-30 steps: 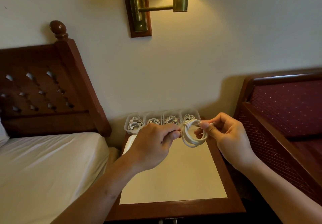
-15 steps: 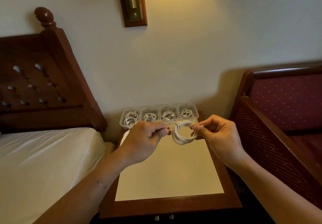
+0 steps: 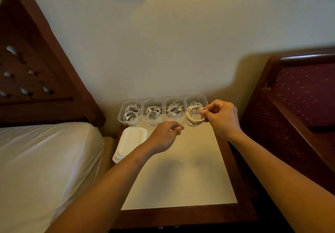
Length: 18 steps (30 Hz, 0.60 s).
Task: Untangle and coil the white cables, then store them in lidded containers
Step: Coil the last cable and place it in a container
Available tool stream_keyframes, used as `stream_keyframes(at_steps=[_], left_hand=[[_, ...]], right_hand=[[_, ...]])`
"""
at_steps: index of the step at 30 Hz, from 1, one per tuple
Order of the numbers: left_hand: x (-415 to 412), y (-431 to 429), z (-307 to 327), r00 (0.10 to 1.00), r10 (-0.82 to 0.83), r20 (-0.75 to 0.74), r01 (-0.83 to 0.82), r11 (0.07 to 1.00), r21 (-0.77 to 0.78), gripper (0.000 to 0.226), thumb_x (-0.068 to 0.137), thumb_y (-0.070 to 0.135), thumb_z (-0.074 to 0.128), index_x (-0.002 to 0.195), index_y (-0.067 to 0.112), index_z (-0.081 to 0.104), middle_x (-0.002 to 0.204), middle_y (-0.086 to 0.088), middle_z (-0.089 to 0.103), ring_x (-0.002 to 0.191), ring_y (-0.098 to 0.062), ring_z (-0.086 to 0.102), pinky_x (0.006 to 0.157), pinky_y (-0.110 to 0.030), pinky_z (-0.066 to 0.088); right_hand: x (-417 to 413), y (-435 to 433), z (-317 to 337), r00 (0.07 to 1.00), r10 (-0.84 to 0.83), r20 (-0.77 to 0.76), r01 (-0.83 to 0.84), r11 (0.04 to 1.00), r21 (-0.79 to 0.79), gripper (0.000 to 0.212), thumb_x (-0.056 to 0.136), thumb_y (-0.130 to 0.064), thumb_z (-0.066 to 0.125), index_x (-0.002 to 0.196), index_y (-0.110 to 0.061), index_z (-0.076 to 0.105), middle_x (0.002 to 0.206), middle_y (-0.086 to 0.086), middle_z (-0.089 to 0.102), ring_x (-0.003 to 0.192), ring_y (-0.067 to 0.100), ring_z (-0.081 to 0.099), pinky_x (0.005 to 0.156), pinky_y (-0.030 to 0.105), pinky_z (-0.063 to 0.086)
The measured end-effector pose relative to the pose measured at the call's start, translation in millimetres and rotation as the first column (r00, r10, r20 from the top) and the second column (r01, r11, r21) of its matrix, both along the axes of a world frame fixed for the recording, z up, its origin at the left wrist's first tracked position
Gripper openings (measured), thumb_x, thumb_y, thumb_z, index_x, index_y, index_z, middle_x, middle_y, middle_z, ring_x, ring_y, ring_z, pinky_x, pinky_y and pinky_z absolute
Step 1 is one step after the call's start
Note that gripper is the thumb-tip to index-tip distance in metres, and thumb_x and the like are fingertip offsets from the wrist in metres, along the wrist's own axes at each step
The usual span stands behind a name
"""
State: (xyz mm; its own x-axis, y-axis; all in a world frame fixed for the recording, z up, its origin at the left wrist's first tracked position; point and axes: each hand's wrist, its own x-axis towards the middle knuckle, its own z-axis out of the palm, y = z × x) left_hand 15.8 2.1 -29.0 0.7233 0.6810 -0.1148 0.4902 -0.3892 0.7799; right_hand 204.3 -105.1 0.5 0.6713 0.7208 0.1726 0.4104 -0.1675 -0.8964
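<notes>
Four containers (image 3: pixel 163 112) line the wall. Head view: the left hand (image 3: pixel 163 136) has let go, loosely curled and empty just in front of them. The right hand (image 3: pixel 221 116) alone pinches the coiled cable (image 3: pixel 193 119) over the rightmost container (image 3: pixel 196 98), so stowing looks imminent.

Four clear containers (image 3: pixel 153 114) line the bedside table's (image 3: pixel 181 178) back edge. Stacked white lids (image 3: pixel 129 142) lie at its left edge.
</notes>
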Motion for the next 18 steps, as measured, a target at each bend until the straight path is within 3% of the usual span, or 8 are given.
stream_keyframes(at_steps=[2,4,6,10,14,18], left_hand=[[8.8,11.1,-37.9,0.980,-0.016,-0.199,0.052,0.983,0.177,0.032,0.108,0.031,0.049,0.134,0.022,0.065,0.136,-0.003,0.063,0.123,-0.024,0.058,0.101,-0.038,0.047],[16.1,17.4,-76.2,0.923,-0.071,-0.379,0.208,0.920,0.333,0.043,0.108,0.035,0.046,0.148,0.022,0.052,0.155,-0.008,0.045,0.142,-0.029,0.041,0.112,-0.042,0.038],[20.3,16.0,-109.3,0.888,-0.125,-0.442,0.325,0.852,0.410,0.051,0.107,0.039,0.038,0.155,0.019,0.038,0.164,-0.015,0.030,0.151,-0.035,0.026,0.119,-0.047,0.028],[22.9,10.4,-142.9,0.894,-0.078,-0.441,0.298,0.838,0.457,0.062,0.107,0.051,0.020,0.164,0.029,0.013,0.173,-0.007,0.003,0.160,-0.027,-0.002,0.128,-0.051,0.002],[23.3,14.7,-146.2,0.908,-0.076,-0.411,0.283,0.835,0.471,0.064,0.105,0.054,0.021,0.164,0.033,0.011,0.174,-0.005,0.000,0.160,-0.023,-0.005,0.128,-0.050,0.000],[23.8,15.3,-149.4,0.906,-0.069,-0.417,0.288,0.823,0.490,0.064,0.105,0.054,0.023,0.164,0.032,0.012,0.174,-0.006,0.001,0.160,-0.025,-0.004,0.127,-0.051,0.001]], right_hand=[[25.9,22.9,-10.3,0.998,-0.046,0.053,0.049,0.998,-0.044,0.012,0.085,-0.024,0.085,0.081,-0.019,0.074,0.076,0.000,0.074,0.072,0.020,0.073,0.071,0.046,0.064],[50.7,47.8,-18.2,0.991,-0.092,0.094,0.100,0.992,-0.083,0.013,0.085,-0.025,0.084,0.084,-0.016,0.075,0.080,0.003,0.074,0.074,0.019,0.070,0.069,0.037,0.060],[70.4,72.6,-24.5,0.987,-0.111,0.120,0.124,0.985,-0.116,0.015,0.085,-0.024,0.083,0.085,-0.012,0.075,0.083,0.006,0.072,0.074,0.017,0.064,0.060,0.024,0.049],[92.7,121.7,-36.4,0.986,-0.055,0.155,0.083,0.980,-0.180,0.016,0.086,-0.018,0.082,0.084,-0.006,0.070,0.082,0.007,0.068,0.065,0.011,0.055,0.053,0.019,0.043],[112.2,158.2,-54.1,0.984,-0.075,0.163,0.110,0.968,-0.224,0.015,0.082,-0.012,0.082,0.084,-0.003,0.070,0.083,0.010,0.070,0.071,0.020,0.060,0.054,0.026,0.044],[126.4,178.3,-75.0,0.981,-0.098,0.165,0.148,0.935,-0.322,0.016,0.080,-0.002,0.081,0.075,-0.005,0.066,0.082,0.013,0.069,0.059,0.012,0.054,0.047,0.024,0.039]])
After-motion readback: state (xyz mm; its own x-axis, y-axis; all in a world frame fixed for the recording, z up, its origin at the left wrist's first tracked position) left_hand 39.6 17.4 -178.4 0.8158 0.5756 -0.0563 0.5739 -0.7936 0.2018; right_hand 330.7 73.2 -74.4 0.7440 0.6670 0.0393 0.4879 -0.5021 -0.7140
